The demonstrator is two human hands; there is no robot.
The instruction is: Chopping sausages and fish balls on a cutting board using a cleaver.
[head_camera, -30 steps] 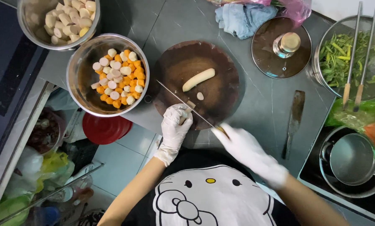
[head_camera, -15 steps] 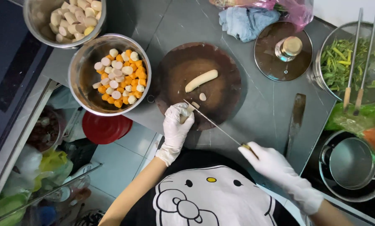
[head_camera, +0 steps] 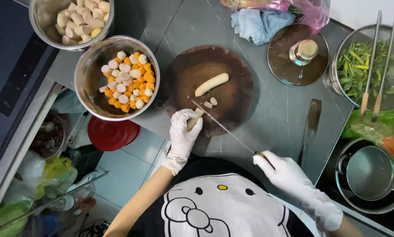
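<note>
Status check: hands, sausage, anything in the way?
Left hand pins sausage piece on cutting board. Right hand holds knife. Whole sausage nearby.

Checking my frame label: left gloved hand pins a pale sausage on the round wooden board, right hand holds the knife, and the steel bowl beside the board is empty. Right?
Not quite. In the head view the steel bowl beside the round wooden board is not empty: it holds white and orange cut pieces. The rest stands: the left hand pins a pale sausage, and the right hand holds the knife.
</note>
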